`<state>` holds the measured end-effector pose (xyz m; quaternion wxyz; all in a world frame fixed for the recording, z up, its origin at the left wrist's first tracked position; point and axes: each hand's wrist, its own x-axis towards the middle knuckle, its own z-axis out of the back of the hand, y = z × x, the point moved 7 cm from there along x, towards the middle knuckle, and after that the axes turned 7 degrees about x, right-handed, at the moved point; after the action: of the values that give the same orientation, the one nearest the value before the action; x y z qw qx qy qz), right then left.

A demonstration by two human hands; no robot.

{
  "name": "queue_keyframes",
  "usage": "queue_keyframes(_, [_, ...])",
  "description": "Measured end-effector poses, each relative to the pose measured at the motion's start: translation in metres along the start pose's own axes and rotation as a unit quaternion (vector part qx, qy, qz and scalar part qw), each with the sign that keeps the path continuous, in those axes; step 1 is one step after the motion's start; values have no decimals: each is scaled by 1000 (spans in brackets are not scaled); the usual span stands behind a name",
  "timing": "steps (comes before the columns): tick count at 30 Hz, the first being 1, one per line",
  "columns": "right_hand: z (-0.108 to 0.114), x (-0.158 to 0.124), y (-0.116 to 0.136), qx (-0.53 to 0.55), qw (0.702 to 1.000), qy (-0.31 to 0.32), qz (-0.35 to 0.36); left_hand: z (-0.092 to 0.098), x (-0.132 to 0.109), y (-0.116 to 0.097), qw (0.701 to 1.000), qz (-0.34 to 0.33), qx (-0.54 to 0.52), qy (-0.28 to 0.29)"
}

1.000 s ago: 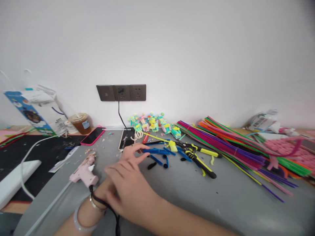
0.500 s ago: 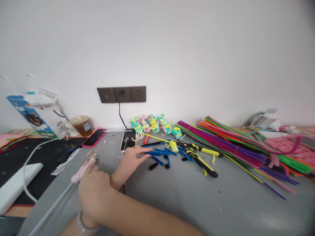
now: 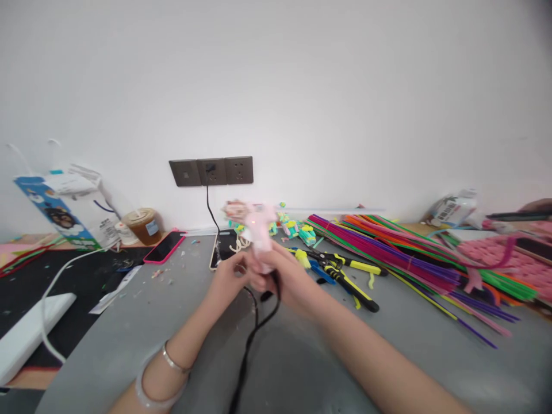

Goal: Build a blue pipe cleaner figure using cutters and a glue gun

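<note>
My right hand (image 3: 282, 273) is wrapped round the handle of a pink hot glue gun (image 3: 260, 227), raised above the grey table. Its nozzle end, crusted brownish, points left, and a long pale glue stick (image 3: 328, 209) sticks out to the right. A black cord (image 3: 252, 339) hangs from the handle towards me. Close beside the handle, my left hand (image 3: 233, 273) has its fingers curled in a pinch; what they hold, if anything, is hidden. Behind the right hand lie blue fuzzy pieces (image 3: 322, 271), a yellow fuzzy piece (image 3: 302, 257) and yellow-black pliers (image 3: 345, 276).
Bundled pipe cleaners (image 3: 388, 253) cover the right side. Small pastel figures (image 3: 295, 227) stand by the wall. Leftward are a pink-edged phone (image 3: 164, 247), a drink cup (image 3: 144, 225) and a carton (image 3: 73, 207). Another person's hand (image 3: 538, 207) shows at far right.
The glue gun has come up off the table at left and swung right, in my right hand. My left hand has drawn back from the blue pieces towards the gun.
</note>
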<state>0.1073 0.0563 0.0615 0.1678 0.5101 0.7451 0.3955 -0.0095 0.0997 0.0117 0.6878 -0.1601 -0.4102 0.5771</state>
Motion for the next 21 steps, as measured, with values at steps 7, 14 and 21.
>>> queue_keyframes(7, [80, -53, 11, -43, 994, -99, 16, 3, -4, -5, 991, -52, -122, 20])
queue_keyframes(14, [96, -61, -9, -101, 990, -94, -24, 7, -4, -3, 985, -27, -170, 17])
queue_keyframes(21, [88, -67, -12, -124, 987, -77, -68, 5, -5, -6, 981, -25, -188, 33])
